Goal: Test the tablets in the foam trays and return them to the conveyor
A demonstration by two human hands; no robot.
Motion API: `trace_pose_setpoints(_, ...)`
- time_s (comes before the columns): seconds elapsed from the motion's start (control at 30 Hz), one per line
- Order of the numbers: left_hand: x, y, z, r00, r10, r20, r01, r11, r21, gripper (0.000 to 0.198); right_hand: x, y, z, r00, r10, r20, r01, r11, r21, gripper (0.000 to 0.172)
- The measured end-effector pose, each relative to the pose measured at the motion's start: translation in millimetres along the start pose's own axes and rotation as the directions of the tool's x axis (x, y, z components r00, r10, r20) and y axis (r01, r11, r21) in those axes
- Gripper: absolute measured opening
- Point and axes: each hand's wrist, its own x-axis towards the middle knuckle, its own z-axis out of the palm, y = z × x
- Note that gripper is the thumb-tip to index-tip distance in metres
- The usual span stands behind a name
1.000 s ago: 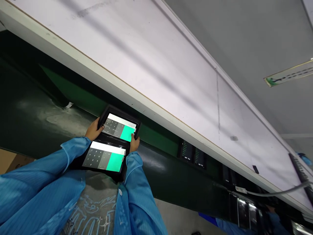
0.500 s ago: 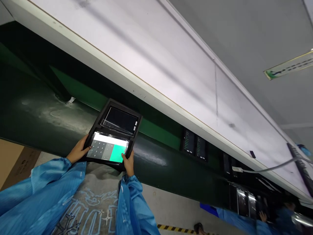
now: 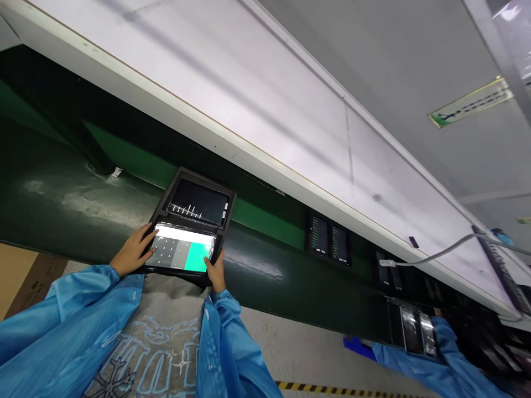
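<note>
A black tray (image 3: pixel 207 184) with two phones lies tilted near my body, over the front of the dark green bench. The lower phone (image 3: pixel 178 253) shows a lit calculator with grey keys and a green area. On the upper phone (image 3: pixel 199 202) the screen is dark with a few lines of small white text. My left hand (image 3: pixel 130 252) grips the tray's left side, its thumb and a finger reaching onto the lower phone's left edge. My right hand (image 3: pixel 217 272) holds the lower right side, thumb over the green area. Fingers beneath the tray are hidden.
A white shelf (image 3: pixel 257 94) hangs over the dark green bench (image 3: pixel 265 276). Farther right lies another tray with two phones (image 3: pixel 318 235). A white cable (image 3: pixel 431 257) droops from the shelf. At the lower right a co-worker's blue sleeve (image 3: pixel 415 365) is beside more devices.
My left fingers have moved up onto the lower phone's upper left edge. Text lines have appeared on the upper phone. The view has shifted slightly, and the co-worker's arm has moved.
</note>
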Motion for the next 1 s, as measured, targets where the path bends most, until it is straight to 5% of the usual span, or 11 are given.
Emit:
trace_pose_setpoints(0.17,1,7,-1.8,0.986,0.130,0.109,-0.140,0.986,0.093,0.047,1,0,-4,0.999,-0.008,0.040,0.006,0.999,0.034,0.086)
trace_pose_setpoints(0.33,4,12,3.3,0.976,0.150,0.159,-0.170,0.977,0.125,0.042,-2,1,-6,0.999,0.009,0.033,-0.010,0.998,0.056,0.079)
trace_pose_setpoints(0.6,-9,2,6.1,0.999,-0.010,0.051,0.005,0.995,0.098,0.047,-2,1,-5,0.999,-0.012,0.037,0.010,0.998,0.063,0.082)
trace_pose_setpoints(0.77,-12,-12,4.8,0.983,-0.137,-0.120,0.136,0.991,-0.015,0.060,1,5,-2,1.000,-0.016,0.006,0.016,1.000,0.027,0.076)
trace_pose_setpoints(1.0,7,-11,0.7,0.987,-0.113,-0.115,0.116,0.993,0.020,0.060,1,8,-6,0.999,-0.015,0.043,0.015,1.000,0.001,0.088)
